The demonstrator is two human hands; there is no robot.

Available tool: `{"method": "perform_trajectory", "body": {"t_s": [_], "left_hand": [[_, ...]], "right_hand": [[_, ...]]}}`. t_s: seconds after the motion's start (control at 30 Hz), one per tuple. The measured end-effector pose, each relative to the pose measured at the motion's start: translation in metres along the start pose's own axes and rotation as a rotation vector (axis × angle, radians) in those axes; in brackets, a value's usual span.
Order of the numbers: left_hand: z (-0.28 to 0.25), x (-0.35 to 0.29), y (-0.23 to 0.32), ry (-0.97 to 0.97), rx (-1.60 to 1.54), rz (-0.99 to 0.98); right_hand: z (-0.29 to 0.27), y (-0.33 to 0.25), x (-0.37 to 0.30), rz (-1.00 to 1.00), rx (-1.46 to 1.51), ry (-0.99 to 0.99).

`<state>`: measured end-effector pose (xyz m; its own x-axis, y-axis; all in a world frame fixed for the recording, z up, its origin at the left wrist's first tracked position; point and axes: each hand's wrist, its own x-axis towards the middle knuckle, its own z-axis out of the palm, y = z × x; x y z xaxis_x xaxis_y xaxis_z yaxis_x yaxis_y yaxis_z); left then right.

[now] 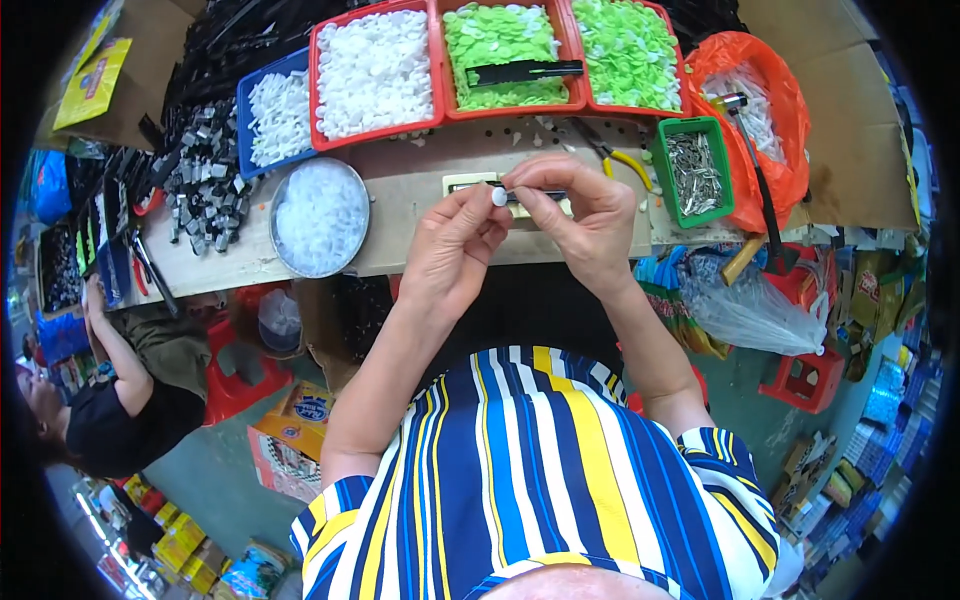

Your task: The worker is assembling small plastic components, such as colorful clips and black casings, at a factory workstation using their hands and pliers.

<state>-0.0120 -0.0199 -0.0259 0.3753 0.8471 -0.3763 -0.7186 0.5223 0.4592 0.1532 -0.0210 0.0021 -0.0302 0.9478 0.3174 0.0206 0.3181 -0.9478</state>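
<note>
Over the front of the workbench, my left hand [450, 240] pinches a small white round cap [499, 197] between thumb and fingertips. My right hand [590, 215] is closed in a pinch just right of the cap; what its fingertips hold is too small to make out. Behind both hands lies a pale yellow block [460, 181] with a dark strip along it, partly covered by my fingers. Left of my hands stands a round metal bowl [320, 215] full of translucent white pieces. Pliers [622, 165] with yellow handles rest to the right.
Red trays of white [374, 72] and green discs [628, 55] line the back. A blue tray [278, 115] stands left; a green bin [692, 168] of metal parts and a hammer [757, 170] are right. Dark clips [210, 175] are piled left. Another person [125, 400] sits far left.
</note>
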Motion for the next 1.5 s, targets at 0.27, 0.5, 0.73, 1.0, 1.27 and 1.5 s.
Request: {"method": "perform_trajectory", "body": {"t_s": [0.27, 0.5, 0.73, 1.0, 1.27, 1.5], "left_hand": [[-0.01, -0.003, -0.002, -0.038, -0.101, -0.081], [-0.008, -0.007, -0.006, 0.005, -0.133, -0.072], [0.003, -0.01, -0.014, 0.085, -0.076, -0.014], [0.008, -0.015, -0.014, 0.093, 0.297, 0.143], [-0.004, -0.009, 0.002, -0.032, 0.898, 0.489], [-0.016, -0.007, 0.01, 0.093, 1.371, 0.844]], "right_hand": [[0.011, 0.011, -0.004, -0.002, -0.078, 0.016], [0.015, 0.011, -0.005, -0.135, -0.274, 0.008], [0.006, 0.016, -0.012, -0.275, -0.376, 0.035], [-0.005, 0.014, -0.012, -0.178, -0.363, -0.048], [-0.001, 0.02, -0.007, -0.174, -0.337, -0.162], [0.0, 0.04, 0.009, -0.197, -0.544, -0.192]]}}
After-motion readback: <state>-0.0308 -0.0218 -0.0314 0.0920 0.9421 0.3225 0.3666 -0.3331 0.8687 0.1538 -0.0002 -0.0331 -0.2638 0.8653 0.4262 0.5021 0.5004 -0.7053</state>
